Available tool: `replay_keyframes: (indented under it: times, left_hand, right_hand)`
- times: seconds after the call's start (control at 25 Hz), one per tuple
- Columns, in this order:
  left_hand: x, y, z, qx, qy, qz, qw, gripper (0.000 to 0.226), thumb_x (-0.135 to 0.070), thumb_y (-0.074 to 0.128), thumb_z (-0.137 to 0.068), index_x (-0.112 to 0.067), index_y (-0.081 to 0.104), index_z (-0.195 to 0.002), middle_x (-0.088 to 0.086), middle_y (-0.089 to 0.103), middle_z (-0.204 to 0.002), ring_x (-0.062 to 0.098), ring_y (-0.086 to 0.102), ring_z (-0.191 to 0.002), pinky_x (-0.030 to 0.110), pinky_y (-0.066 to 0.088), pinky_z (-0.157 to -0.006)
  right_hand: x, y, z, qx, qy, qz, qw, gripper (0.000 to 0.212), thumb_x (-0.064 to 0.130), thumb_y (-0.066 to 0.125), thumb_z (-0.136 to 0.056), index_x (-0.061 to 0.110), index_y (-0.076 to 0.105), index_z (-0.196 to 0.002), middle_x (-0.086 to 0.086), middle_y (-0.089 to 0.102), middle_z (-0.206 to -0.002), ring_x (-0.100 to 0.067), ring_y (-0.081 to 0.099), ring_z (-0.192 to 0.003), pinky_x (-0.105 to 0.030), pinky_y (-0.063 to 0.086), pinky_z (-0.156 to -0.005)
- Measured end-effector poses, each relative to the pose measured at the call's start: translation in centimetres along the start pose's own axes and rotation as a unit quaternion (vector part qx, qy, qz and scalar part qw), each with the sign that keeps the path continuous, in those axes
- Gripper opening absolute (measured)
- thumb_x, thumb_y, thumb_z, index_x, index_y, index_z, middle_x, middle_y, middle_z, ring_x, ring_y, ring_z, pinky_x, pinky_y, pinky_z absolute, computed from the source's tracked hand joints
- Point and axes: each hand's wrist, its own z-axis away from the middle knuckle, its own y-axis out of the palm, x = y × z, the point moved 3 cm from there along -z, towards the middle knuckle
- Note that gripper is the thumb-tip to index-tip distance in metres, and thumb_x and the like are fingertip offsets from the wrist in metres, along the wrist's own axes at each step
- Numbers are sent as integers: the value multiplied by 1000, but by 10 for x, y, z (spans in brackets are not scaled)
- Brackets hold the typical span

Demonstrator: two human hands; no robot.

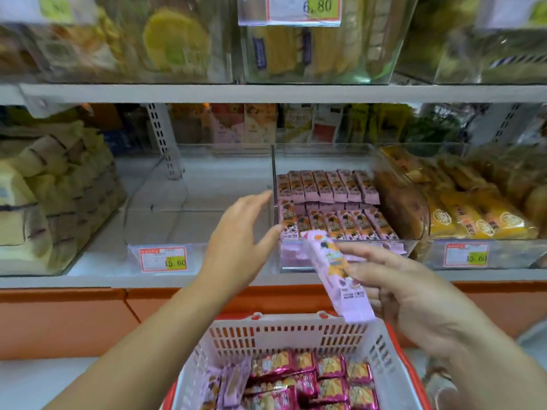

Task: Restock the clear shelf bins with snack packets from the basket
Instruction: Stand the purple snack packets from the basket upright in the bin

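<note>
My right hand (414,294) holds a long lilac snack packet (337,276) in its fingers, just in front of the clear bin (340,258) stacked with the same lilac packets (331,199). My left hand (239,238) hovers with fingers spread and holds nothing, between that bin and the bare clear bin (165,214) to its left. Below, the white and red basket (284,335) holds lilac packets (228,386) and shiny magenta ones (325,377).
Bins of yellow packets (473,214) stand to the right and cream packets (44,190) to the left. An upper shelf (266,93) carries more clear bins. Price tags (162,258) hang on the bin fronts. An orange panel (59,318) runs under the shelf.
</note>
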Motion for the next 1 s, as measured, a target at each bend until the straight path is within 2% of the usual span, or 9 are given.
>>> replay_keyframes:
  times: [0.08, 0.2, 0.32, 0.44, 0.52, 0.72, 0.84, 0.92, 1.0]
  left_hand:
    - [17, 8, -9, 73, -32, -24, 996, 65, -42, 55, -92, -29, 27, -149, -6, 40, -149, 12, 41, -132, 40, 41, -107]
    - [30, 17, -10, 114, -25, -47, 992, 65, -50, 48, -92, -43, 17, -149, -13, 37, -150, 8, 41, -132, 41, 46, -100]
    - [34, 20, -11, 99, -21, -80, 992, 64, -56, 44, -91, -53, 12, -146, -18, 41, -146, 4, 47, -126, 39, 51, -92]
    - [34, 21, -10, 82, -14, -83, 993, 63, -61, 40, -88, -56, 12, -144, -19, 41, -146, 4, 48, -125, 38, 52, -90]
    - [34, 21, -9, 81, -19, -87, 993, 62, -61, 40, -88, -57, 12, -144, -20, 41, -145, 2, 49, -122, 37, 52, -89]
    - [28, 19, -10, 83, -21, -89, 992, 63, -53, 48, -91, -50, 18, -146, -17, 41, -146, 5, 49, -122, 36, 50, -94]
    - [27, 11, 2, 45, -9, -57, 997, 60, -41, 54, -93, -37, 29, -147, -11, 36, -150, 9, 33, -136, 29, 28, -113]
    - [27, -2, 23, -36, 33, -81, 996, 49, -30, 55, -93, -24, 44, -141, -3, 45, -143, 12, 37, -132, 27, 27, -111]
    - [32, -11, 52, -59, 40, -92, 993, 44, -25, 53, -91, -17, 52, -134, -1, 52, -134, 14, 45, -125, 25, 31, -107]
  right_hand:
    - [28, -5, -25, -75, -75, 35, 994, 40, 8, 71, -78, 17, 65, -117, -4, 72, -87, -15, 64, -64, -22, 53, -56]
    - [44, -11, -85, -158, -94, 205, 961, 39, 10, 64, -90, 12, 59, -128, 1, 68, -89, -10, 60, -66, -21, 51, -62]
    - [38, -9, -125, -137, -33, 332, 933, 37, 10, 64, -90, 12, 61, -126, 0, 63, -77, -13, 55, -61, -21, 48, -55]
    - [27, -4, -134, -124, -28, 418, 899, 38, 12, 66, -89, 14, 61, -127, -7, 70, -103, -20, 66, -84, -32, 56, -80]
    - [24, -3, -133, -130, -61, 443, 885, 42, 18, 69, -87, 16, 61, -128, -4, 67, -116, -16, 62, -93, -29, 51, -83]
    - [15, -6, -131, -117, -85, 459, 877, 47, 26, 71, -85, 21, 59, -130, 0, 66, -121, -15, 62, -103, -35, 51, -93]
    - [13, 0, -108, -196, -241, 428, 849, 41, 22, 63, -91, 23, 55, -132, 9, 59, -114, -6, 57, -97, -25, 48, -89]
    - [9, 8, -77, -228, -387, 357, 819, 34, 13, 56, -94, 19, 56, -127, 8, 54, -105, -2, 54, -91, -16, 45, -83]
    - [-9, 18, -56, -183, -468, 354, 789, 30, 7, 52, -93, 12, 57, -122, 6, 53, -100, -3, 52, -88, -13, 44, -80]
